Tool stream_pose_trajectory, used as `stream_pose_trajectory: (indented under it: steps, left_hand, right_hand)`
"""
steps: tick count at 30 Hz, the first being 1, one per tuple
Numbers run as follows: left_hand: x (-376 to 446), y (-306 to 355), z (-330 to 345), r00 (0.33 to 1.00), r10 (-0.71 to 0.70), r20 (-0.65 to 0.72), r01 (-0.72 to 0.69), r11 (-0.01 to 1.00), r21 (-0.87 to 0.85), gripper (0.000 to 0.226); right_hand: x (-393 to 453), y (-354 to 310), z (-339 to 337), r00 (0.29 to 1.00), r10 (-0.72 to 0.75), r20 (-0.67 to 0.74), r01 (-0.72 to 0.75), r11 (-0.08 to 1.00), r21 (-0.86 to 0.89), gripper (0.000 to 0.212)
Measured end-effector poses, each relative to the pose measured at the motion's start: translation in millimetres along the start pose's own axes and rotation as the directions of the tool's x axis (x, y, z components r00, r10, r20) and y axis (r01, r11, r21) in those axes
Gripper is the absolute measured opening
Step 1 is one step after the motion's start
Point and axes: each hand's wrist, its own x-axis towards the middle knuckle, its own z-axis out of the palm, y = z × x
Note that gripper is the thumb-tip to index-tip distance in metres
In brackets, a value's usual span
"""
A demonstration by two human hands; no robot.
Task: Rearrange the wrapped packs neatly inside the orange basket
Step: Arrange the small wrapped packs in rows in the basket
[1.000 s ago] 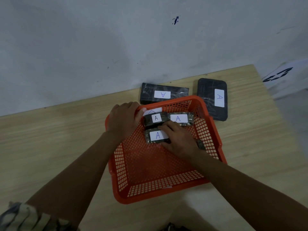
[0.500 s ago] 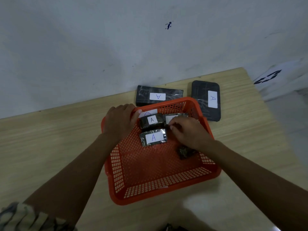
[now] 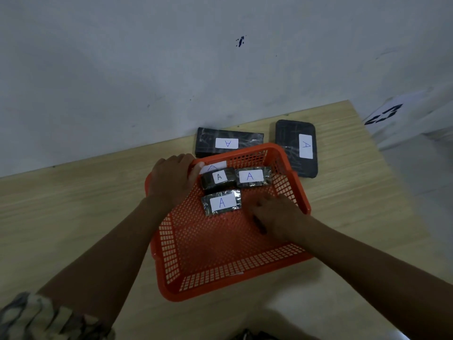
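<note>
Orange plastic lattice basket [image 3: 220, 288] — left hand [image 3: 171, 182] clasping its rim, right hand [image 3: 277, 217] curled over something dark, grip unclear.

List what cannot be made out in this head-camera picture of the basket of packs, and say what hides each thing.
- Pack under the right hand: covered by that hand; only a dark sliver shows.
- Rear-left pack in the orange basket: only its label shows, behind the left hand.
- Left fingers: curled over the rim.
</note>
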Motion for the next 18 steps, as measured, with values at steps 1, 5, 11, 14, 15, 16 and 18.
stream_pose_trajectory:
  steps: [1,5,11,14,15,16,18]
  left_hand:
    - [0,0,0,1.000,-0.004,0.003,0.004,1.000,-0.004,0.043]
    - [0,0,0,1.000,-0.008,0.000,0.008,1.000,-0.008,0.041]
    - [-1,1,-2,1.000,-0.012,0.011,0.012,1.000,-0.019,0.042]
    - [-1,3,-3,1.000,-0.016,0.013,0.016,0.999,-0.031,0.041]
    - [-1,2,-3,1.000,-0.014,0.013,0.015,0.999,-0.031,0.041]
    - [-1,2,-3,1.000,-0.012,0.011,0.012,1.000,-0.028,0.041]
    - [-1,2,-3,1.000,-0.005,0.004,0.005,1.000,-0.024,0.040]
  right_hand:
    - [0,1,2,1.000,-0.009,-0.029,0.009,1.000,0.008,0.063]
    - [-1,10,-6,0.989,0.011,-0.146,0.022,0.975,0.223,0.049]
    - [-2,16,-49,0.958,0.089,-0.272,0.127,0.719,0.683,0.059]
    - [-5,14,-66,0.902,0.148,-0.406,0.251,0.585,0.771,0.057]
    - [-6,13,-70,0.887,0.162,-0.433,0.285,0.547,0.787,0.056]
    - [-7,12,-72,0.874,0.178,-0.452,0.310,0.513,0.801,0.056]
    - [-9,11,-73,0.855,0.205,-0.476,0.343,0.465,0.816,0.055]
